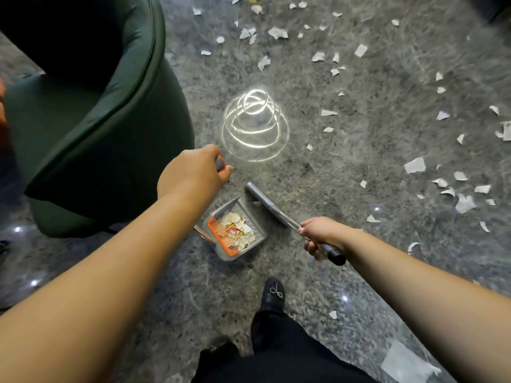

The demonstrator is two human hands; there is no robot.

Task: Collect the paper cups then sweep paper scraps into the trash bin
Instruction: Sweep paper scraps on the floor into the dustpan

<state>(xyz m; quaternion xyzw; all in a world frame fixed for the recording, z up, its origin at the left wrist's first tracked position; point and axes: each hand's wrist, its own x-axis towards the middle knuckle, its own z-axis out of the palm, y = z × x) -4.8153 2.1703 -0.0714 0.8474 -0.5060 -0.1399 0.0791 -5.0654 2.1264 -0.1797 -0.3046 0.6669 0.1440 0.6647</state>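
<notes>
My left hand point(193, 170) grips the top of a grey handle point(219, 162) above a grey dustpan point(255, 217). The dustpan stands on the floor with an orange comb edge point(221, 236) and holds a heap of white and coloured paper scraps point(237, 229). My right hand point(320, 236) grips the metal broom handle point(279, 212) near its black end grip point(336, 255); the broom's grey far end point(253, 187) reaches past the dustpan. Several white paper scraps point(414, 165) lie scattered over the grey marbled floor, mostly to the right and far side. No paper cups or trash bin are in view.
A dark green upholstered armchair point(91, 120) fills the left side, close to the dustpan. A bright coil of reflected light point(255, 125) shines on the floor ahead. My black shoe point(273, 297) and dark trousers point(276, 355) are at the bottom. A larger paper piece point(406, 360) lies bottom right.
</notes>
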